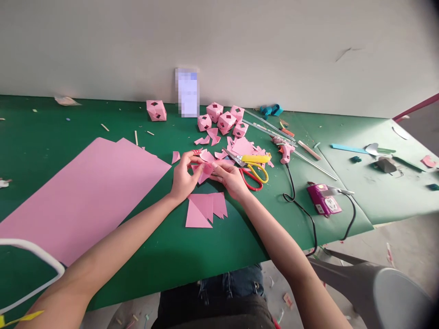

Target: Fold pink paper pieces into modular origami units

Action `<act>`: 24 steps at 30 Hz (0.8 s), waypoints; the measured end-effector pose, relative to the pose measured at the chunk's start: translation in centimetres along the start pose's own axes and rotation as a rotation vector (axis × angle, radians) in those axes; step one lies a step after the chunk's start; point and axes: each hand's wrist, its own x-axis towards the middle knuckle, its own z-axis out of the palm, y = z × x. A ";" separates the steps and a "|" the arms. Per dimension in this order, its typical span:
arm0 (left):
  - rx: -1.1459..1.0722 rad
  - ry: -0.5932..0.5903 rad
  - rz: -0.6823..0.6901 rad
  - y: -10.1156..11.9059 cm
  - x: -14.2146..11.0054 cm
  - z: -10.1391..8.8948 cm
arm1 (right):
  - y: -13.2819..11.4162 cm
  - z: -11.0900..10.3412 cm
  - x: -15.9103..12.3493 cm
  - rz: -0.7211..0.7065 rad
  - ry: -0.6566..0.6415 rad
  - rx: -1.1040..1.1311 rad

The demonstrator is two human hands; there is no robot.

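Observation:
A small folded piece of pink paper (206, 170) is held between both hands over the green table. My left hand (185, 177) pinches its left side, and my right hand (229, 177) grips its right side. Just below them lie several cut pink paper pieces (200, 211), overlapping, some with pointed edges. Red-handled scissors (252, 178) and a yellow-handled cutter (256, 158) rest right beside my right hand. Behind the hands are pink paper scraps (243, 147) and several folded pink paper shapes with diamond-shaped holes (226, 122).
Large pink sheets (85, 196) cover the table's left part. A pink glue gun (285, 151) lies at right, its cord running past a purple power socket (324, 199). Clear glue sticks (315, 165) lie nearby. A phone (188, 93) leans on the wall. A grey stool (394, 292) stands at lower right.

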 end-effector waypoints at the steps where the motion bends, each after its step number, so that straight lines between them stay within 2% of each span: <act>1: 0.001 -0.002 0.008 0.0 0.0 0.0 | 0.0 0.1 0.0 -0.006 -0.014 -0.018; 5: -0.022 -0.020 0.009 0.2 -0.1 0.0 | 0.2 0.4 -0.2 -0.121 -0.006 -0.188; 11: -0.118 -0.063 -0.093 1.0 -0.2 -0.1 | 1.1 0.4 -0.3 -0.308 0.134 -0.440; 14: -0.118 -0.084 -0.085 1.1 -0.3 -0.1 | 1.4 0.3 -0.3 -0.366 0.189 -0.522; 19: -0.031 -0.079 -0.014 0.9 -0.4 -0.1 | 1.4 0.4 -0.5 -0.373 0.214 -0.663; 24: -0.025 -0.053 0.007 1.1 -0.4 -0.2 | 1.0 0.4 -0.7 -0.309 0.152 -0.587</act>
